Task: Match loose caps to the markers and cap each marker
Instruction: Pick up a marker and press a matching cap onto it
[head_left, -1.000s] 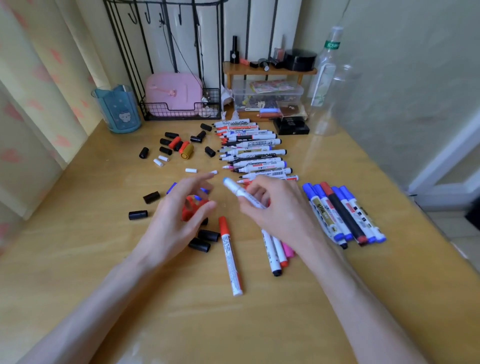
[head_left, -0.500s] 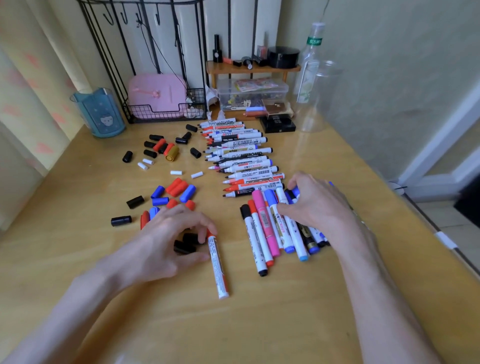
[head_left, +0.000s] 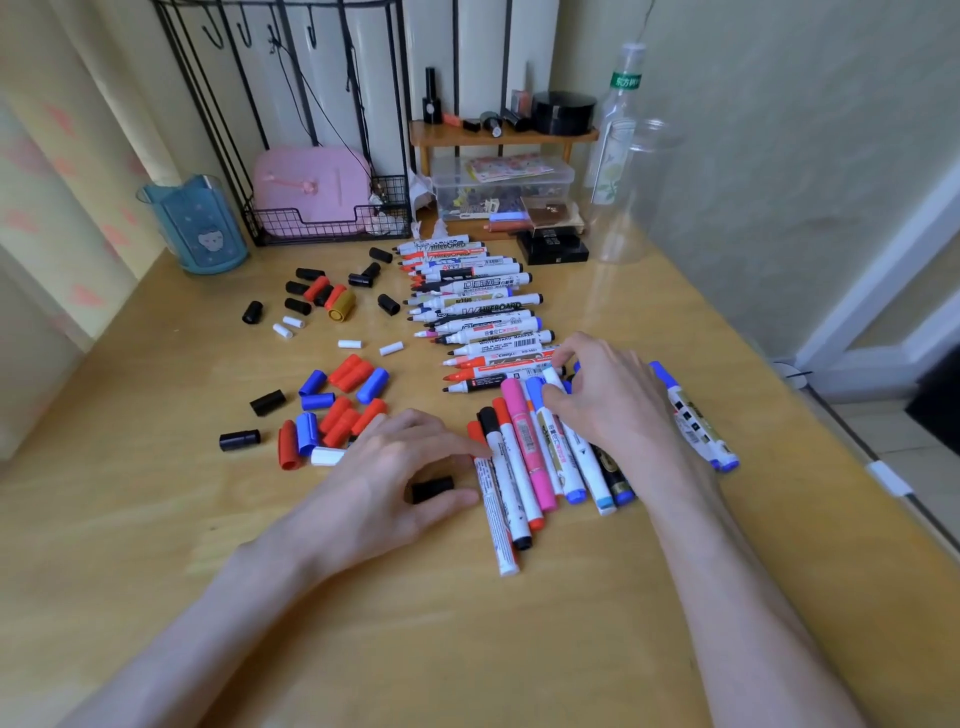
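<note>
Two hands are down on the wooden table (head_left: 519, 649). The left hand (head_left: 387, 483) lies pretty flat, fingers loosely apart and not clamped on anything. A black cap (head_left: 432, 489) sits between its thumb and forefinger, and the forefinger tip touches a red-capped marker (head_left: 493, 509). The right hand (head_left: 608, 402) sits on top of the bunch of capped markers (head_left: 527, 457), thumb and forefinger pinched together on the cap end of a white-capped marker (head_left: 554, 377) lying in that bunch. Behind it there's a long row of uncapped markers (head_left: 483, 312), tips pointing left. The loose red and blue caps (head_left: 340, 410) are heaped left of the left hand, with more black caps (head_left: 306, 291) farther back.
</note>
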